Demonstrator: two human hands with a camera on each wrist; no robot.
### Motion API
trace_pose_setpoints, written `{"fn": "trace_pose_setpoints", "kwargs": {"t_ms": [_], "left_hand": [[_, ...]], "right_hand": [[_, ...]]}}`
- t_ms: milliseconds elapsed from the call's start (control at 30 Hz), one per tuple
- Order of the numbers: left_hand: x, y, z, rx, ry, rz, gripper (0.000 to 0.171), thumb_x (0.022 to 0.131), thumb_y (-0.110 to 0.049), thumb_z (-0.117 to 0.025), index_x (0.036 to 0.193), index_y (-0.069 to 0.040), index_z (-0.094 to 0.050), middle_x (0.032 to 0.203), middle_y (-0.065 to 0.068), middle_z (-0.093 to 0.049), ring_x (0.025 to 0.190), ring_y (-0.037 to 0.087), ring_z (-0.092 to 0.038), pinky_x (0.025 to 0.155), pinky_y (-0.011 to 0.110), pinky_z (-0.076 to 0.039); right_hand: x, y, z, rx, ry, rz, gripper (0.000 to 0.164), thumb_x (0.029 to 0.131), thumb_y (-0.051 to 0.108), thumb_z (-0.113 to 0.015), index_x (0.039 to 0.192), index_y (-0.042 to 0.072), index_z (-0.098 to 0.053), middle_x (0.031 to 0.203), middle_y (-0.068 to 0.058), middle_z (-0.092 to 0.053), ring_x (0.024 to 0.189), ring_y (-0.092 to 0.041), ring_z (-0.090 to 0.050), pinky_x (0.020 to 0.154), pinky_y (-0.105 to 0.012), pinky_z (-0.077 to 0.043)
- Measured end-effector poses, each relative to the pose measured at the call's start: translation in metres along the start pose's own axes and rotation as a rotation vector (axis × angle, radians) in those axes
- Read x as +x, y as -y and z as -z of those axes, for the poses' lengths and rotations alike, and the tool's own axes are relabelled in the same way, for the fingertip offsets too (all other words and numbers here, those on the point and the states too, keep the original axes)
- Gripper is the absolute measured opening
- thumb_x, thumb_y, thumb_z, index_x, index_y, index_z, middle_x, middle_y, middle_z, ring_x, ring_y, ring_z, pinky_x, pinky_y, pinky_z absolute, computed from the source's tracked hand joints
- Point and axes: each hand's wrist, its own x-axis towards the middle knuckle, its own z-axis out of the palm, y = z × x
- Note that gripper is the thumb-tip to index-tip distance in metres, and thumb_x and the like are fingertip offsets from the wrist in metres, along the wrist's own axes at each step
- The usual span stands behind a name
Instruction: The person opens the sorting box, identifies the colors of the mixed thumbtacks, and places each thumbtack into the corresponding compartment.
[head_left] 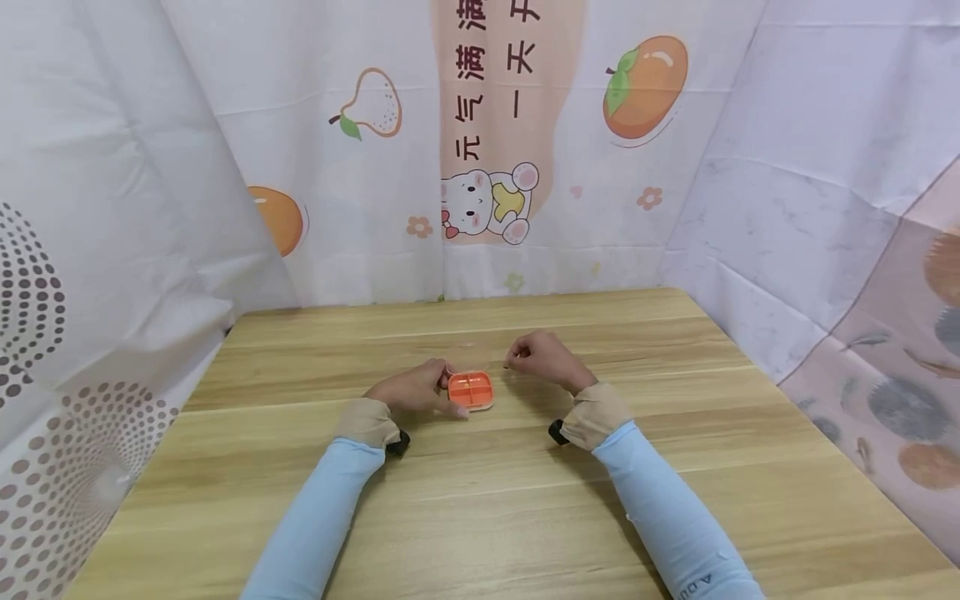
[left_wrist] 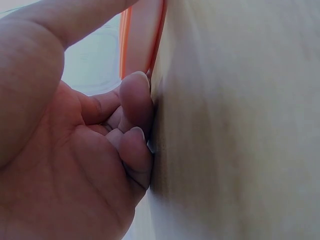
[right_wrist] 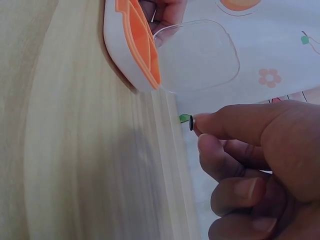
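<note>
Separately, the left hand [head_left: 412, 390] gripped the open orange-lined box [head_left: 480, 392] while the right hand [head_left: 548, 362] pinched a small dark disc [right_wrist: 191, 123] nearby.

– What colour is the box [head_left: 470, 390] between the hands [head_left: 416, 388] [head_left: 551, 361]?
– Orange inside, white outside, its lid [right_wrist: 200, 60] clear.
– The disc [right_wrist: 191, 123] in the right one?
– Black-edged.
– Behind the hands?
– Tan cuffs [head_left: 367, 422], pale blue sleeves [head_left: 313, 517].
– Beneath?
– A yellowish wood-grain surface [head_left: 465, 500].
– Beyond?
– White curtain [head_left: 307, 50], printed with orange fruit [head_left: 660, 96] and flowers [head_left: 649, 197].
</note>
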Motion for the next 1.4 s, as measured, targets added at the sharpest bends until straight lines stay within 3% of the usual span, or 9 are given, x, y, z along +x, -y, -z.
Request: {"fn": "trace_pose_setpoints", "kwargs": {"t_ms": [400, 967, 1400], "left_hand": [[0.004, -0.001, 0.000, 0.012, 0.008, -0.032, 0.072, 0.072, -0.047, -0.083, 0.122, -0.006, -0.051, 0.106, 0.003, -0.059, 0.091, 0.019, -0.052, 0.078, 0.030, -0.044], [-0.002, 0.000, 0.000, 0.003, -0.004, 0.024, 0.072, 0.071, -0.048, -0.083, 0.121, -0.007, -0.049, 0.108, 0.004, -0.057, 0.094, 0.020, -0.051, 0.081, 0.031, -0.043], [0.000, 0.002, 0.001, -0.014, 0.010, -0.014, 0.069, 0.073, -0.045, -0.083, 0.120, -0.006, -0.051, 0.106, 0.003, -0.060, 0.091, 0.019, -0.052, 0.079, 0.031, -0.044]], "right_hand": [[0.001, 0.001, -0.004, -0.045, 0.004, 0.004, 0.016, 0.094, 0.023, -0.066, 0.092, 0.009, -0.073, 0.082, -0.002, -0.067, 0.069, -0.015, -0.056, 0.061, -0.028, -0.044], [0.004, 0.008, -0.015, -0.040, -0.007, 0.044, 0.011, 0.092, 0.021, -0.067, 0.087, 0.012, -0.072, 0.079, 0.000, -0.067, 0.067, -0.013, -0.055, 0.059, -0.027, -0.043], [0.006, 0.012, -0.022, -0.080, -0.019, 0.043, 0.012, 0.092, 0.024, -0.068, 0.086, 0.014, -0.072, 0.076, 0.005, -0.064, 0.068, -0.013, -0.056, 0.060, -0.026, -0.045]]}}
